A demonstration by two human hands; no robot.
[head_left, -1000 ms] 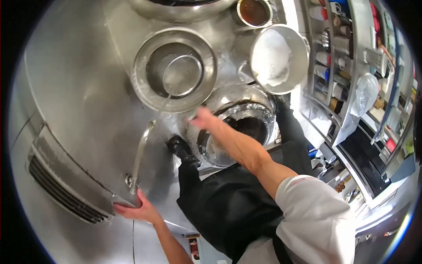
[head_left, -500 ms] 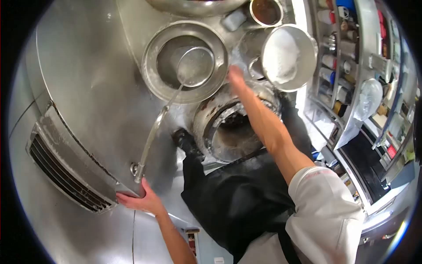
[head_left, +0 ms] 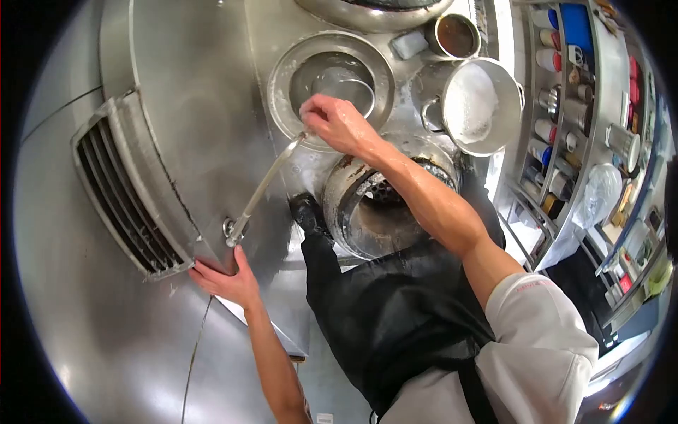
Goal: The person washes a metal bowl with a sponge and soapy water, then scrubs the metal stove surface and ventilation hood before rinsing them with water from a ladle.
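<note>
My right hand (head_left: 335, 124) is closed over the near rim of a wide metal basin (head_left: 277, 92), beside the end of a wall spout (head_left: 265, 180). Its curled fingers hide whatever they hold. A round metal rim (head_left: 369, 95), like that of a ladle or strainer, shows in the basin's water, partly behind the hand. Lower left, my left hand (head_left: 229, 279) grips the corner of a metal panel (head_left: 219, 258), its thumb close to the spout's base.
A sooty burner (head_left: 335, 212) stands under my right forearm. To the right is a pot with white contents (head_left: 473, 106); behind it are a smaller pot of brown liquid (head_left: 458, 35) and a grey block (head_left: 409, 44). A slatted vent (head_left: 123, 198) is at left, loaded shelves (head_left: 565, 106) at right.
My right hand has swung left from between basin and pot to the spout's end and closed. The left hand keeps its place at the panel corner. The camera view has shifted.
</note>
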